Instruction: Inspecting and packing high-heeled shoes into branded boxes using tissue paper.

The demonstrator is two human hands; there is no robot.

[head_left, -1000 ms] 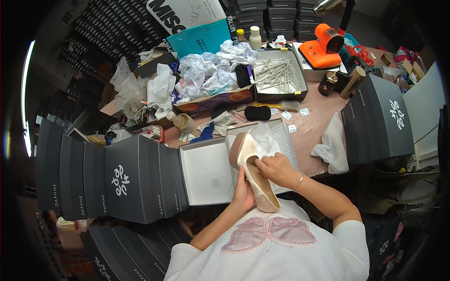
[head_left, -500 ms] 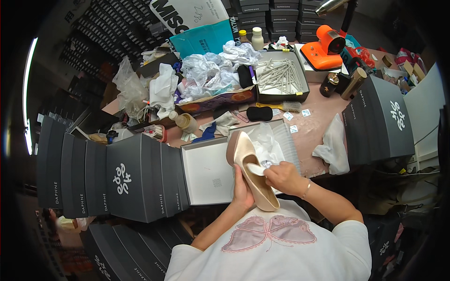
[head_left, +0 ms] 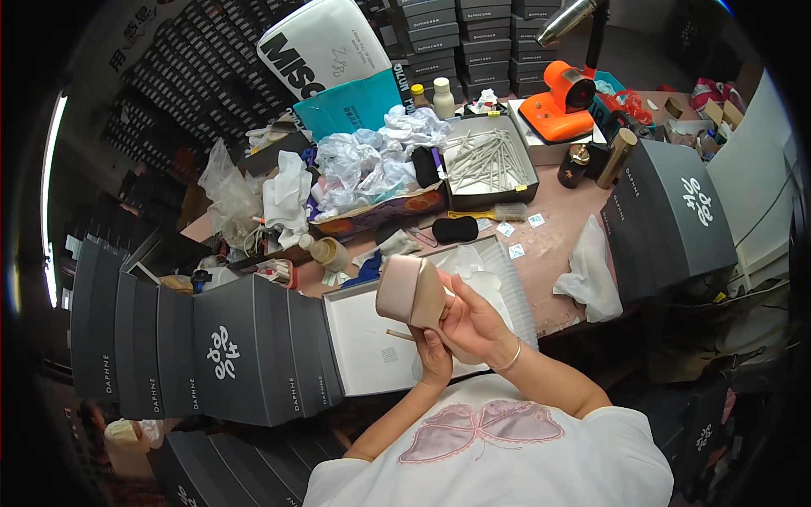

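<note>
Two hands, one shoe

Both the left hand (head_left: 435,359) and right hand (head_left: 473,325) clasp a beige shoe (head_left: 411,291) above an open white box (head_left: 372,342). Grey boxes (head_left: 211,346) stand left; a tissue (head_left: 587,275) lies right.

- The shoe (head_left: 414,291) is pale pink and a bit shiny. It is held up in the air, tipped so its smooth side faces up.
- A thin heel (head_left: 400,335) pokes out from under the shoe, pointing left.
- The shoe is above an open white box (head_left: 372,355) on the table. The box lies flat, with white paper (head_left: 473,266) crumpled in its far part.
</note>
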